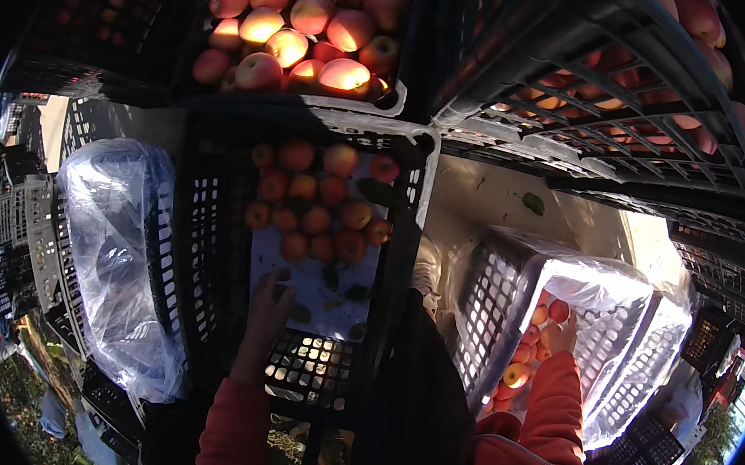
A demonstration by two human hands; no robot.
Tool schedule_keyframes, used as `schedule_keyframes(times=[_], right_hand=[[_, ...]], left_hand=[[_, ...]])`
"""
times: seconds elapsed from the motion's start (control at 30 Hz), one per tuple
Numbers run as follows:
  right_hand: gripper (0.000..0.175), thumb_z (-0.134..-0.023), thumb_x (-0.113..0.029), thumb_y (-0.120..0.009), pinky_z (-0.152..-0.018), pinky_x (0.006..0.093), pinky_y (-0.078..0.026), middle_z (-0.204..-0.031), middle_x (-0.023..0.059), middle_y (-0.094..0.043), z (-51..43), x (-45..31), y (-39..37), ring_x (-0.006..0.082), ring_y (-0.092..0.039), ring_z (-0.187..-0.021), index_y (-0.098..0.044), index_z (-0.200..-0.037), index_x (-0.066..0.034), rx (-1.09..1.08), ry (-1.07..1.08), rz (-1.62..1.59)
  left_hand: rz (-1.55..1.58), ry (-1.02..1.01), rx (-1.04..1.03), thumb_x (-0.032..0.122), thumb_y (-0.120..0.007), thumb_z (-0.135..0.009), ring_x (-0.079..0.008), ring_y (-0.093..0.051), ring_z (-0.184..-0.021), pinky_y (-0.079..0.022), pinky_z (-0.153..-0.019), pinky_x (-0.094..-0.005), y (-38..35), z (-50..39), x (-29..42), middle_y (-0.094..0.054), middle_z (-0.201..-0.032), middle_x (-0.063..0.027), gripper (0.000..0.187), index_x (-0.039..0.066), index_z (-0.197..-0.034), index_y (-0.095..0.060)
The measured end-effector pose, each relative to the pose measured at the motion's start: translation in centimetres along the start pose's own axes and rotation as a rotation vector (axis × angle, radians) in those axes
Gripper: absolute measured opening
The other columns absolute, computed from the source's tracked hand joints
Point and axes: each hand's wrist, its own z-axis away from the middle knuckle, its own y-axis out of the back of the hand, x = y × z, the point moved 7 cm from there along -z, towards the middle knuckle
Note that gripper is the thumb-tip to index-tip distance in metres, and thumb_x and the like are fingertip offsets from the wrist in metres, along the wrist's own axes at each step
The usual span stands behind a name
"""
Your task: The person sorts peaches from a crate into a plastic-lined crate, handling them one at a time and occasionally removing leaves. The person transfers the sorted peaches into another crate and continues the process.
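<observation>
My left hand [272, 300] is over the near part of a black plastic crate [429, 191], its fingers apart with nothing seen between them. Several red-yellow apples [316, 220] lie at the far end of that crate, on a pale sheet [276, 253] scattered with green leaves [301, 313]. To the right, my right hand [562, 336] reaches down into a crate lined with clear plastic [570, 275]. Its fingers touch the apples [516, 375] there; the fingertips are partly hidden, so whether they grip one does not show.
Behind stands a crate heaped with apples [263, 74], and a tall black crate of apples [598, 126] rises at the upper right. A plastic-covered crate [114, 261] stands at the left. A leaf [533, 203] lies on the ground near a shoe [427, 271].
</observation>
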Motion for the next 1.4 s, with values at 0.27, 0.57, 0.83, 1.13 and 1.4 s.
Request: schedule_keyframes(times=[0.27, 0.57, 0.83, 1.13, 1.4], right_hand=[[0.025, -0.098, -0.008, -0.049, -0.087, 0.0284, -0.046, -0.104, 0.0068, -0.059, 7.9, -16.6, 6.3, 0.0141, -0.056, -0.095, -0.055, -0.121, 0.0006, -0.015, 0.369, -0.534], [0.014, -0.101, -0.008, -0.046, -0.088, 0.0329, -0.045, -0.098, 0.0076, -0.059, 13.0, -29.1, 13.0, 0.0161, -0.056, -0.091, -0.056, -0.108, -0.0009, 0.078, 0.711, -0.606], [0.020, -0.079, 0.005, -0.065, -0.073, 0.0383, -0.051, -0.087, 0.0130, -0.065, 19.6, -42.1, 8.7, 0.0294, -0.064, -0.079, -0.062, -0.097, -0.0013, -0.157, 1.188, -0.669], [0.025, -0.077, 0.002, -0.070, -0.074, 0.0383, -0.053, -0.090, 0.0102, -0.066, 23.7, -49.1, 5.8, 0.0285, -0.066, -0.082, -0.064, -0.101, -0.0036, -0.336, 1.478, -0.577], [0.024, -0.076, 0.000, -0.072, -0.072, 0.0373, -0.053, -0.091, 0.0092, -0.066, 23.7, -49.1, 4.9, 0.0271, -0.066, -0.083, -0.066, -0.099, -0.0035, -0.347, 1.473, -0.522]], left_hand=[[-0.420, -0.286, 0.128, 0.020, -0.077, -0.075, -0.0347, -0.057, -0.112, -0.045, -0.095, -0.0461, -5.7, -3.0, 2.5, -0.058, -0.123, -0.0142, 0.065, 0.007, -0.132, -0.050], [-0.551, -0.360, 0.164, 0.023, -0.083, -0.061, -0.0349, -0.050, -0.117, -0.039, -0.100, -0.0494, -10.6, -6.9, 5.5, -0.053, -0.124, -0.0153, 0.076, 0.008, -0.129, -0.051], [0.143, -0.230, 0.087, 0.020, -0.081, -0.064, -0.0315, -0.050, -0.118, -0.042, -0.101, -0.0405, -5.2, -2.8, 8.2, -0.049, -0.122, -0.0154, 0.075, 0.005, -0.129, -0.047], [0.968, 0.081, -0.084, 0.055, -0.063, -0.083, -0.0279, -0.060, -0.097, -0.049, -0.085, -0.0382, -4.7, 0.6, 6.4, -0.057, -0.117, -0.0131, 0.069, 0.007, -0.130, -0.048], [1.730, 0.561, -0.331, 0.074, -0.027, -0.094, -0.0233, -0.061, -0.080, -0.047, -0.066, -0.0341, -6.5, 1.7, 6.4, -0.065, -0.106, -0.0136, 0.073, 0.014, -0.125, -0.054]])
